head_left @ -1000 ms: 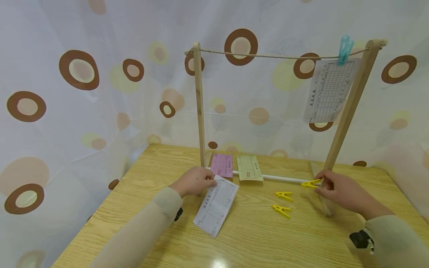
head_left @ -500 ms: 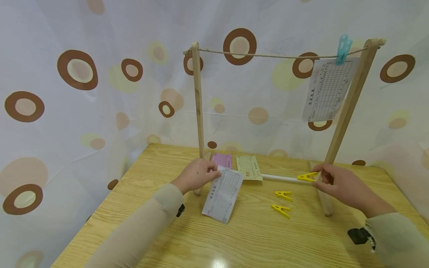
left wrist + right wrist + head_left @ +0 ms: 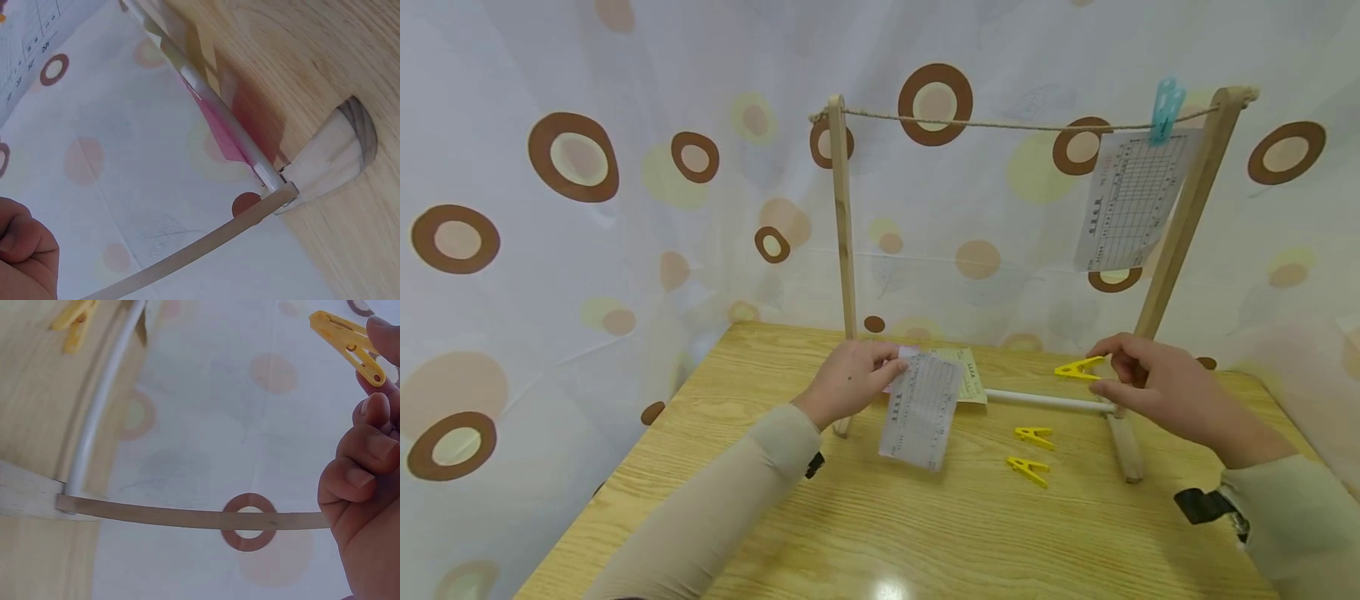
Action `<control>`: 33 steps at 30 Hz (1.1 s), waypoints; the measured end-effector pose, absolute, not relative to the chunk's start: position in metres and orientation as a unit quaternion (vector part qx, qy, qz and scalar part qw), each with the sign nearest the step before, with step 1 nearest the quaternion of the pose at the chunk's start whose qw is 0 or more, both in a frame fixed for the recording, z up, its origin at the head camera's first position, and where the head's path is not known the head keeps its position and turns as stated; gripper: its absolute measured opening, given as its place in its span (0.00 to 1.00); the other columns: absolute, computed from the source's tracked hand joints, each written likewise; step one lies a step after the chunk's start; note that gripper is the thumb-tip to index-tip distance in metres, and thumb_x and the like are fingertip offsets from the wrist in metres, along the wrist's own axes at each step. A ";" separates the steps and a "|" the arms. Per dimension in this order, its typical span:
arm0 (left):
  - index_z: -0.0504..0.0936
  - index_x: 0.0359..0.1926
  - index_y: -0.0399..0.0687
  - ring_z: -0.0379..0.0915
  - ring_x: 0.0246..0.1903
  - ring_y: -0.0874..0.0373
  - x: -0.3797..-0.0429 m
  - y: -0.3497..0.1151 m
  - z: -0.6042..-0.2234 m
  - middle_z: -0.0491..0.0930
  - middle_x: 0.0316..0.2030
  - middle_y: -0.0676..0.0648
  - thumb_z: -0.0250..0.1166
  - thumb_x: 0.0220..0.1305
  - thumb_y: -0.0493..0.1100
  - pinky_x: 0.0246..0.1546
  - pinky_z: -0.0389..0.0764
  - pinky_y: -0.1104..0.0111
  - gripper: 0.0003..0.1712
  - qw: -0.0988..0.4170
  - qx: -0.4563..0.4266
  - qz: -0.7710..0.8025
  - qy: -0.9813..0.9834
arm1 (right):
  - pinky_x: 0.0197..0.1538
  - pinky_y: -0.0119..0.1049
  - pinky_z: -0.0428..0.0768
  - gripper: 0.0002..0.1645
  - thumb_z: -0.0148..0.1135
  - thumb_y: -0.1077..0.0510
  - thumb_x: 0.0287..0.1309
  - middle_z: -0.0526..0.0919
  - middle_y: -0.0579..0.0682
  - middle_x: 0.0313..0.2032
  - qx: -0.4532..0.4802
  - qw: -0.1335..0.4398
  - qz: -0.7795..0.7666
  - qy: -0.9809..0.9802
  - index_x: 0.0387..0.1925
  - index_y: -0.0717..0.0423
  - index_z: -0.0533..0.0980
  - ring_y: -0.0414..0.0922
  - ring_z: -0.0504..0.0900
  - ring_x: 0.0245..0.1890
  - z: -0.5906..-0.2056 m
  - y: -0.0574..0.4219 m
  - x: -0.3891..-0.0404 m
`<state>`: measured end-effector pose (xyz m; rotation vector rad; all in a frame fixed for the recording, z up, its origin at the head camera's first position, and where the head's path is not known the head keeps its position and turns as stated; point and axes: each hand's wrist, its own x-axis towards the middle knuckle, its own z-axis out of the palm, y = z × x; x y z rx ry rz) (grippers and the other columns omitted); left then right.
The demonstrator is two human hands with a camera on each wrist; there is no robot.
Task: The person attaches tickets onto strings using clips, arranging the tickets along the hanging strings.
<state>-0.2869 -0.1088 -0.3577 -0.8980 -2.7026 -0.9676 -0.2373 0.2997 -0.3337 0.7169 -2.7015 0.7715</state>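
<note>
In the head view my left hand [image 3: 852,382] pinches a white printed slip [image 3: 921,412] by its top left corner, and the slip hangs down in front of the rack. My right hand [image 3: 1168,396] holds a yellow clothespin [image 3: 1078,367] by its handle ends between thumb and finger, tip pointing left. The right wrist view shows that clothespin [image 3: 350,347] from closer. A blue clothespin [image 3: 1166,112] fixes another white slip [image 3: 1138,200] to the string [image 3: 985,125] near the right post. Behind the held slip, a pale green slip [image 3: 973,379] shows partly and a pink one is mostly hidden.
Two yellow clothespins [image 3: 1028,471] lie on the wooden table [image 3: 970,542] in front of the rack. A wooden post [image 3: 844,225] stands left and another post [image 3: 1183,217] right. A white rod [image 3: 1045,401] joins them low down. Patterned cloth hangs behind.
My left hand has lifted the white slip up and to the right, and it now covers most of the pink slip. My right hand has raised the yellow clothespin and brought it slightly left.
</note>
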 end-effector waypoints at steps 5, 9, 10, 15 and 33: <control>0.85 0.36 0.52 0.60 0.20 0.63 -0.287 -0.103 -0.346 0.76 0.23 0.56 0.61 0.75 0.50 0.23 0.62 0.70 0.12 0.098 -0.302 -0.309 -0.897 | 0.24 0.34 0.64 0.14 0.71 0.54 0.62 0.68 0.42 0.25 0.251 0.155 0.233 -0.927 0.46 0.48 0.76 0.38 0.64 0.19 -0.312 0.298 -0.239; 0.82 0.32 0.51 0.55 0.19 0.63 -0.291 -0.099 -0.332 0.68 0.19 0.55 0.62 0.74 0.50 0.23 0.58 0.70 0.13 0.123 -0.311 -0.300 -0.893 | 0.25 0.35 0.63 0.15 0.72 0.56 0.62 0.67 0.43 0.25 0.236 0.168 0.226 -0.930 0.47 0.50 0.78 0.39 0.64 0.20 -0.296 0.296 -0.239; 0.82 0.31 0.51 0.54 0.19 0.63 -0.292 -0.098 -0.329 0.66 0.18 0.54 0.62 0.74 0.50 0.22 0.57 0.70 0.13 0.129 -0.315 -0.298 -0.892 | 0.25 0.35 0.63 0.15 0.72 0.55 0.62 0.68 0.44 0.25 0.232 0.172 0.224 -0.931 0.47 0.50 0.78 0.40 0.64 0.20 -0.292 0.295 -0.239; 0.82 0.31 0.51 0.50 0.17 0.64 -0.294 -0.094 -0.311 0.62 0.16 0.54 0.63 0.73 0.49 0.20 0.55 0.71 0.13 0.147 -0.326 -0.296 -0.886 | 0.27 0.35 0.62 0.17 0.73 0.56 0.61 0.67 0.43 0.25 0.239 0.198 0.205 -0.928 0.51 0.48 0.80 0.40 0.64 0.22 -0.275 0.293 -0.241; 0.76 0.29 0.51 0.66 0.10 0.58 -0.306 -0.092 -0.257 0.65 0.14 0.49 0.60 0.75 0.51 0.15 0.70 0.68 0.16 0.165 -0.317 -0.334 -0.872 | 0.26 0.35 0.64 0.18 0.66 0.54 0.68 0.71 0.44 0.23 0.232 0.270 0.099 -0.929 0.57 0.52 0.82 0.41 0.65 0.21 -0.201 0.279 -0.239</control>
